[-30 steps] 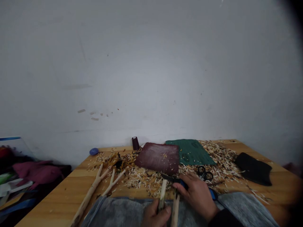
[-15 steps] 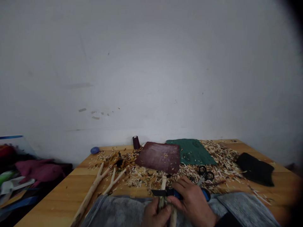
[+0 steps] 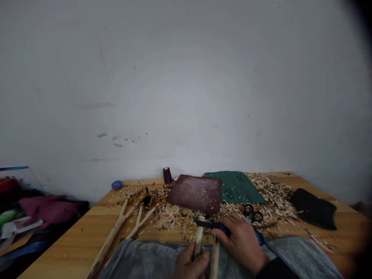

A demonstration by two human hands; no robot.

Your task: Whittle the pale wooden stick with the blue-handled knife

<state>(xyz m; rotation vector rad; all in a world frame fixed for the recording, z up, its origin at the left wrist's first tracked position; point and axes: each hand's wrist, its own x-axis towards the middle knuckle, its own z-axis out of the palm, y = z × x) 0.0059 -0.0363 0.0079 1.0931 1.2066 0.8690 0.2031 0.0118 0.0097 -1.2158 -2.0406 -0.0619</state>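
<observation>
At the bottom centre, my left hand (image 3: 192, 261) is wrapped round a partly peeled wooden stick (image 3: 199, 237), its pale end pointing away from me. My right hand (image 3: 240, 240) grips a knife by its blue handle (image 3: 224, 228). The dark knife blade (image 3: 204, 224) lies across the stick near its far end. A second peeled stick (image 3: 214, 257) stands between my hands, its upper end close to my right thumb; I cannot tell what supports it. Beneath both hands is a grey cloth (image 3: 151, 257).
Wood shavings (image 3: 171, 219) cover much of the wooden table (image 3: 74, 240). Two forked sticks (image 3: 109, 240) lie left. Behind are a maroon sheet (image 3: 196, 192), a green sheet (image 3: 240, 188), a thread cone (image 3: 167, 175) and a blue ball (image 3: 116, 185). Scissors (image 3: 253, 214) and a black piece (image 3: 314, 209) lie right.
My right hand and the knife have moved forward and slightly right, the blade sliding from near my left thumb towards the stick's far end. My left hand has barely moved.
</observation>
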